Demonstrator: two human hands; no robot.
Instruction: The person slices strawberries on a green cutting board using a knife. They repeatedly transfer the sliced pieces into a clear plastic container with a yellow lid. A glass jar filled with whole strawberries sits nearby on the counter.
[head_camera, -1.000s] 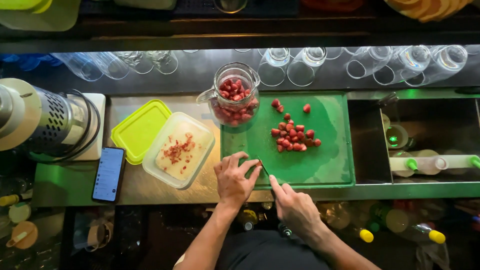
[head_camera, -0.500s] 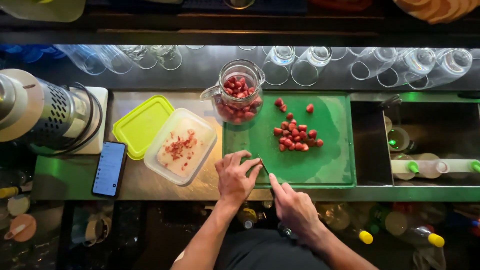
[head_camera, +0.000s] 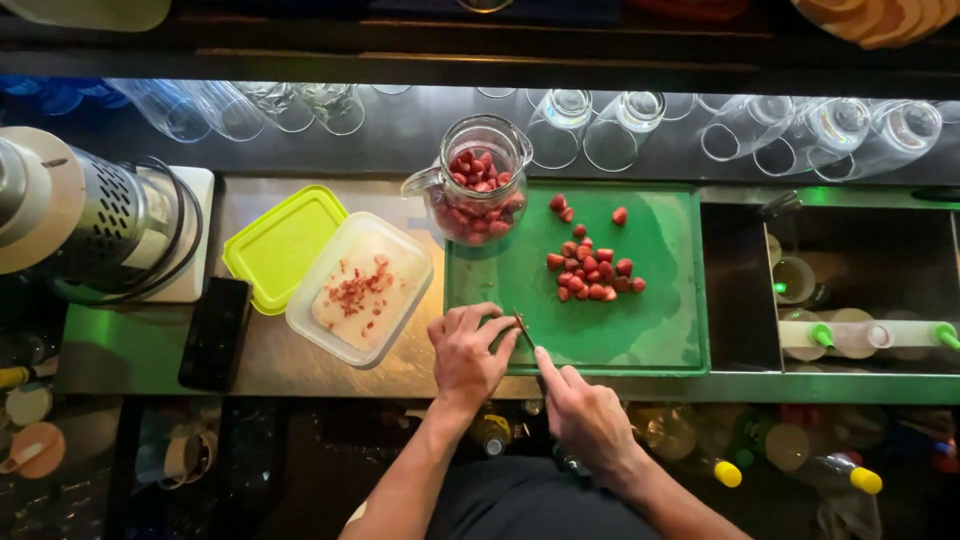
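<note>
- A small knife (head_camera: 524, 330) sits at the near left corner of the green cutting board (head_camera: 660, 330), its blade tip angled up and away from the person; whatever it cuts is hidden under the fingers
- The right hand (head_camera: 585, 415) grips the knife handle, forefinger stretched along the spine; the left hand (head_camera: 468, 350) is curled over the board's edge, fingertips pressed down just beside the blade, and what it pins cannot be made out
- Against the frame half a second earlier, both hands remain at the same corner, the left hand drawn slightly more closed around the blade; the fruit, jar and tubs have not moved
- A heap of red strawberries (head_camera: 590, 275) lies near the board's middle, well apart from the hands, with a few strays towards the far edge
- A glass jug (head_camera: 478, 190) filled with strawberries stands at the board's far left corner
- Left of the board, a clear plastic tub (head_camera: 360, 290) holds red trimmings, its lime-green lid (head_camera: 282, 245) lying beside it
- A dark phone (head_camera: 215, 332) rests on the steel counter (head_camera: 400, 362) near a perforated metal appliance (head_camera: 90, 215)
- Upturned glasses (head_camera: 600, 120) line the back shelf
</note>
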